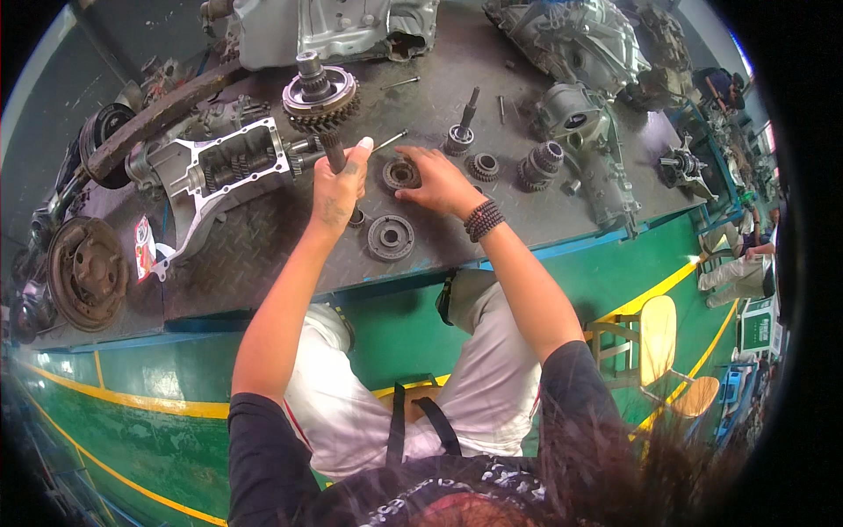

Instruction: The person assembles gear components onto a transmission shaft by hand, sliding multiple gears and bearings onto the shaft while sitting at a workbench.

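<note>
Upright in my left hand (341, 189) is a gear shaft (330, 151), my fingers wrapped round its lower part. A wide toothed gear (320, 95) with a pale ring sits near the shaft's top. My right hand (443, 183), with a beaded bracelet at the wrist, has its thumb and fingers curved about a small gear ring (401, 174) lying on the metal bench. Nearer me lies a round hub (391, 238) with a hole in its middle. To the right of my right hand stand a small gear (482, 167), a stacked gear (540, 166) and a thin shaft (462, 126).
An open gearbox housing (233, 162) with gears inside lies at the left, beside a rusty round plate (86, 273). Large metal casings (338, 31) stand at the back. Bolts (392, 139) lie about the bench. A wooden chair (659, 338) stands on the green floor, lower right.
</note>
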### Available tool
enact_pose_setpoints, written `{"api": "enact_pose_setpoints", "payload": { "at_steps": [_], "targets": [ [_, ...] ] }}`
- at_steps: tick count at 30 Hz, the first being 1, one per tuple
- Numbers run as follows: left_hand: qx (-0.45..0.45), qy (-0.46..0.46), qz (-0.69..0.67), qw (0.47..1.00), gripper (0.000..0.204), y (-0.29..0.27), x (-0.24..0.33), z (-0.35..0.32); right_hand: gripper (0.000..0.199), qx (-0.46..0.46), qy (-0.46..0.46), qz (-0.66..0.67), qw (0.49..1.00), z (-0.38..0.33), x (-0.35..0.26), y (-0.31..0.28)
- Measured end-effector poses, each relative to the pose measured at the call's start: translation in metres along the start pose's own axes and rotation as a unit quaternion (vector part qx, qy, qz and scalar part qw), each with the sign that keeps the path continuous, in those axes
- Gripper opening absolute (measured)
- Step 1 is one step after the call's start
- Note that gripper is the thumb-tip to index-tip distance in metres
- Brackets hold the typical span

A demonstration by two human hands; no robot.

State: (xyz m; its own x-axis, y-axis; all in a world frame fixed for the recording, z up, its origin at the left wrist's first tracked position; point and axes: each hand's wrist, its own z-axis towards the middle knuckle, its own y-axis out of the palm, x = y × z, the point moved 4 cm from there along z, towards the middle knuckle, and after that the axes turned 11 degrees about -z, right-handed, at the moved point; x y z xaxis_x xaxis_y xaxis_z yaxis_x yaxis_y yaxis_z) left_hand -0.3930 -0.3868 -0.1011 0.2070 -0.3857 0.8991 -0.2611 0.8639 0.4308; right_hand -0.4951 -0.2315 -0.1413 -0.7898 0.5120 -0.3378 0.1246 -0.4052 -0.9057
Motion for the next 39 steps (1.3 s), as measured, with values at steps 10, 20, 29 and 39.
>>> {"api": "enact_pose_setpoints", "payload": {
  "at_steps": [10,20,29,39],
  "targets": [
    [-0.016,-0.003,0.009,1.0,0.043,0.004,-0.004,0.0,0.075,0.003,-0.009,0.029,1.0,0.001,-0.002,-0.009],
    [-0.01,-0.002,0.019,1.0,0.045,0.004,0.002,-0.003,0.074,0.019,0.059,0.125,0.99,0.005,0.011,-0.02],
    [0.001,-0.001,0.033,0.999,0.045,0.004,-0.001,-0.002,0.075,0.011,0.172,0.383,0.907,0.006,0.029,-0.015],
    [-0.001,0.006,0.017,1.0,0.044,0.005,0.001,-0.002,0.066,0.078,0.142,0.014,0.987,-0.004,0.031,-0.012]
  ]
}}
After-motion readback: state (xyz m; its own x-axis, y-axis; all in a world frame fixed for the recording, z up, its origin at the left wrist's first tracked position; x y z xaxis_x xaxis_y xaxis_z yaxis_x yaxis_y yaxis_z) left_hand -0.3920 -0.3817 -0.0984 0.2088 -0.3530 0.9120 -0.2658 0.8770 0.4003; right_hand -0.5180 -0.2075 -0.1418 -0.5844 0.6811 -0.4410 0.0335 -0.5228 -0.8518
